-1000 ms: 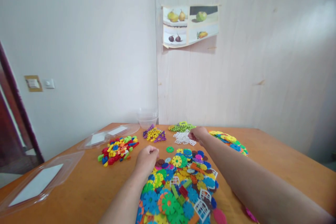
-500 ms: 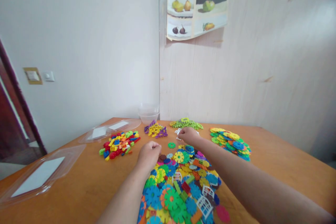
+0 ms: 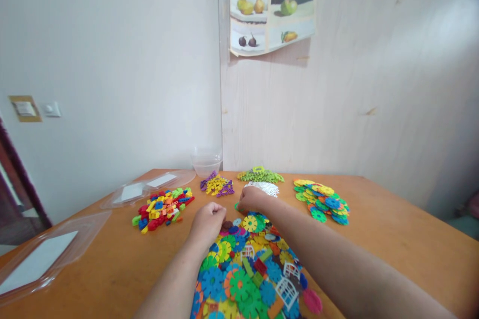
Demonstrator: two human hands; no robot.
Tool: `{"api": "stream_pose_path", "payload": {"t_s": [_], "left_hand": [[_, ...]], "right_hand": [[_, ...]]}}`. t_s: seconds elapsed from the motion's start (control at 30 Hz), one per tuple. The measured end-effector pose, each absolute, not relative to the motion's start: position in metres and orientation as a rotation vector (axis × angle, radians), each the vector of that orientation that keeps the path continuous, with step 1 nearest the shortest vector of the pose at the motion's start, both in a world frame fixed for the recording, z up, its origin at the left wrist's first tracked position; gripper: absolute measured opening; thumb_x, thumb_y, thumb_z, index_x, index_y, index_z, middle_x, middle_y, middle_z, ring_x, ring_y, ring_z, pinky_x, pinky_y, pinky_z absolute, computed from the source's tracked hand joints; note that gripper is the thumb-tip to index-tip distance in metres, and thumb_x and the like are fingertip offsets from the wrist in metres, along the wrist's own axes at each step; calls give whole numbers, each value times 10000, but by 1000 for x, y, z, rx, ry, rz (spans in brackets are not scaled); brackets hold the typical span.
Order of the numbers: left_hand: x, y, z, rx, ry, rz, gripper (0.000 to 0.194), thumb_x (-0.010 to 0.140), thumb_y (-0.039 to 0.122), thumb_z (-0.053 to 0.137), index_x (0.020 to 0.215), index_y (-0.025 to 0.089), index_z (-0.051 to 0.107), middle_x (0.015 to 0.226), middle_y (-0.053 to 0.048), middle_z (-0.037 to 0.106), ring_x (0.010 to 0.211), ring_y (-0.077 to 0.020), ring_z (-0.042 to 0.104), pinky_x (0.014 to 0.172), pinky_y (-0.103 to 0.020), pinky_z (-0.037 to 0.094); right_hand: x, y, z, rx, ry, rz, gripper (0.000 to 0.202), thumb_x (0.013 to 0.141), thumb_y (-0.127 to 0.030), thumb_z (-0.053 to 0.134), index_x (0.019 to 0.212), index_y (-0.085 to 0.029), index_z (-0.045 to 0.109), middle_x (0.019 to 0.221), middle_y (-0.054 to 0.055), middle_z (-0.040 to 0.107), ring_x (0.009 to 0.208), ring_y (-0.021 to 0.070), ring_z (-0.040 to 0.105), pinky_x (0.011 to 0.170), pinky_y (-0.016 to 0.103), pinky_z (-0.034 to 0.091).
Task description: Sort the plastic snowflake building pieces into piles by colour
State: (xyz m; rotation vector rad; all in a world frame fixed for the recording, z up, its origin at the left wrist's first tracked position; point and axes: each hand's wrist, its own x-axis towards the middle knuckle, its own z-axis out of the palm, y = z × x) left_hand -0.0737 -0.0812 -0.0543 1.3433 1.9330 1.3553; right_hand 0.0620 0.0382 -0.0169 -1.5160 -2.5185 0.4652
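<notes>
On the left side of the desk: flat clear plastic lids with white rectangles (image 3: 39,261) lie at the edge of the orange-brown wooden desk (image 3: 392,229), perhaps so they leave the middle free for the hands.
Brick heap: small red, yellow, blue and green plastic bricks (image 3: 160,209) are gathered loosely.
Bowls: clear plastic bowls (image 3: 207,162) stand nested near the wall, which probably saves room.
Purple and yellow heap: small knobbly plastic pieces (image 3: 217,185) lie in front of the bowls.
Left hand: the left hand (image 3: 207,222) is low at the edge of the mixed heap, its fingers curled in toward the thumb; no piece is visible in this grip.
Mixed heap: slotted plastic discs of many colours (image 3: 247,279), with bricks and white window frames (image 3: 287,293) among them, lie nearest to the person, likely for easy reach.
Right hand: the right hand (image 3: 252,200) bends down over a green plastic disc (image 3: 236,206), beyond the mixed heap; its fingertips are hidden, so I cannot tell if they pinch it.
Behind it: white lattice pieces (image 3: 267,188), then lime-green pieces (image 3: 261,176).
Right heap: yellow, green and blue slotted discs (image 3: 322,199) overlap, maybe because flat shapes pile easily.
</notes>
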Motion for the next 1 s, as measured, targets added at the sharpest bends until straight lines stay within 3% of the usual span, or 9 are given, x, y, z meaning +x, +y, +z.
{"api": "stream_pose_path", "payload": {"t_s": [0.2, 0.53, 0.77, 1.0], "left_hand": [[-72, -83, -52, 1350, 1938, 1364, 193, 777, 364, 556, 688, 204, 618, 642, -23, 670, 617, -193, 616, 575, -267, 400], [-76, -80, -53, 1365, 1956, 1316, 213, 779, 378, 554, 726, 189, 636, 667, -29, 681, 644, -193, 627, 596, -263, 408], [-77, -80, -53, 1366, 1931, 1337, 226, 768, 388, 551, 691, 188, 623, 626, -20, 654, 619, -184, 605, 575, -259, 398], [-74, -83, -49, 1365, 1939, 1307, 242, 763, 412, 553, 733, 186, 635, 675, -31, 677, 674, -203, 635, 600, -268, 418]], "right_hand": [[60, 39, -22, -1542, -2519, 411, 279, 534, -344, 798, 741, -178, 711, 849, 106, 743, 794, 250, 683, 603, 266, 464], [53, 48, -29, -1515, -2515, 436, 418, 508, -382, 831, 848, -168, 715, 898, 115, 737, 813, 259, 681, 607, 276, 477], [78, 40, -14, -1417, -2381, 446, 95, 683, -189, 706, 776, -194, 690, 795, 27, 719, 745, 158, 637, 583, 210, 402], [174, 42, 9, -1444, -2161, 403, 98, 729, -148, 581, 773, -170, 665, 661, -9, 648, 605, 107, 542, 533, 208, 350]]}}
